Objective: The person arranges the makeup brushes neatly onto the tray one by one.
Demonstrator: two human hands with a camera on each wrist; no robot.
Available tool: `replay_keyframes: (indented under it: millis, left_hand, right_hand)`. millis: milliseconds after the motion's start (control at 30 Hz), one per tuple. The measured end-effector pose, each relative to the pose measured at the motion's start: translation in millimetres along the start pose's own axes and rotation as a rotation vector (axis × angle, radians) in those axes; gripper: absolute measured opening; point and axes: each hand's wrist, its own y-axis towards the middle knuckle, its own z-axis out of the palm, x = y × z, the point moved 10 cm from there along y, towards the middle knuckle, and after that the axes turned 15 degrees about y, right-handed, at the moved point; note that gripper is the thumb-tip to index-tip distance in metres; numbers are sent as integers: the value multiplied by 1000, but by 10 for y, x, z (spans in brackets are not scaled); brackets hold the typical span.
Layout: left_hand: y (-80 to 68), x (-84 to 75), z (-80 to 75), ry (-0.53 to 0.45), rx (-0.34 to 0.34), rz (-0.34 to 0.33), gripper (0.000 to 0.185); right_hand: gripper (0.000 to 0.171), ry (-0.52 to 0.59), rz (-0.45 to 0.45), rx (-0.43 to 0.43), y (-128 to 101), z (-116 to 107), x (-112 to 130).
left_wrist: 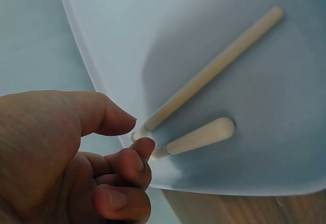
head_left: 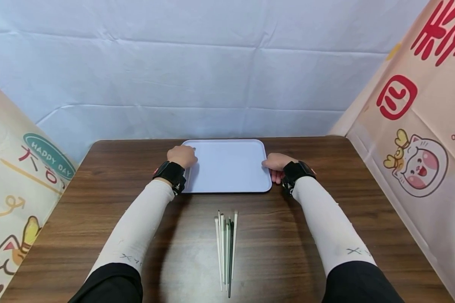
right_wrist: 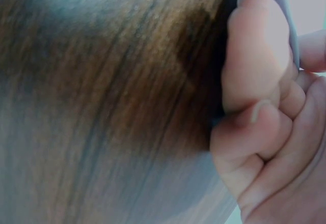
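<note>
A white rectangular tray lies on the far part of the table. At its right edge, my right hand pinches the rim, with the thumb over the inner side and the curled fingers on the outer side. My left hand is over the tray's far left corner. Between its thumb and fingers in the left wrist view are the ends of two pale paintbrushes, a longer one and a shorter-looking one. In the head view the left hand hides these brushes. Several slim paintbrushes lie bunched on the table in front of the tray.
The brown wood-grain table reaches a white cloth backdrop at its far edge. Printed cloth panels stand at both sides, the left panel and the right panel. Both forearms wear white sleeves and black wrist bands.
</note>
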Motion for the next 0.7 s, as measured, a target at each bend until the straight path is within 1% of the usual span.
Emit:
replay_keyframes:
  millis: [167,300,500,700]
  left_hand:
    - [-6,22,-6,0,5,-8,32]
    - [-33,32,-26,-6,0,-14,28]
    - [-48,36,-75,-8,-25,-3,29]
    - [-70,40,-81,3,-26,-8,28]
  right_hand:
    - [45,-10,-11,-5,12,-7,2]
    - [46,-14,-15,8,21,4,-3]
    - [49,-20,-4,7,37,-18,-25]
    - [47,-21,-5,18,74,-2,-33]
